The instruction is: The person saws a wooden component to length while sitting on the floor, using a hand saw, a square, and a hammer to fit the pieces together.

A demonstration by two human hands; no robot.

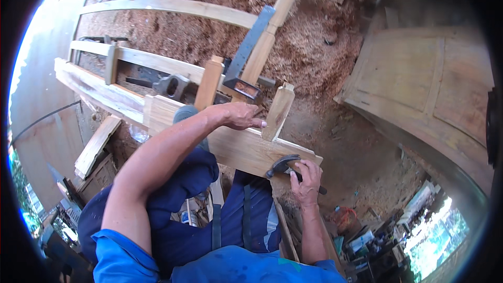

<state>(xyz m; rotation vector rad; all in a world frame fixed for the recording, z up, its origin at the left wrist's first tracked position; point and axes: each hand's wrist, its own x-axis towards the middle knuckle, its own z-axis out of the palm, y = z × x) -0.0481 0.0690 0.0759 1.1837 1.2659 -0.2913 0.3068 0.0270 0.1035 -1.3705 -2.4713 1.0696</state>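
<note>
In my right hand point(307, 182) is a claw hammer point(283, 165), its dark head resting over the near face of a wide pale board point(236, 149). The fingers wrap round the handle, whose end sticks out to the right. My left hand point(242, 116) hovers at the board's upper edge, fingers apart, fingertips close to a short wooden post point(279, 111) standing up from the board; whether they touch it I cannot tell. Just beyond that hand, a large try square point(250, 47) with a grey blade leans along a wooden leg point(272, 26).
Pale wooden rails point(173, 5) lie joined in a frame ahead, with a metal clamp point(173, 85) between them. Reddish shavings point(319, 47) cover the ground. A panelled wooden piece point(419, 73) stands at right; an offcut point(97, 147) lies at left. Clutter fills the lower right.
</note>
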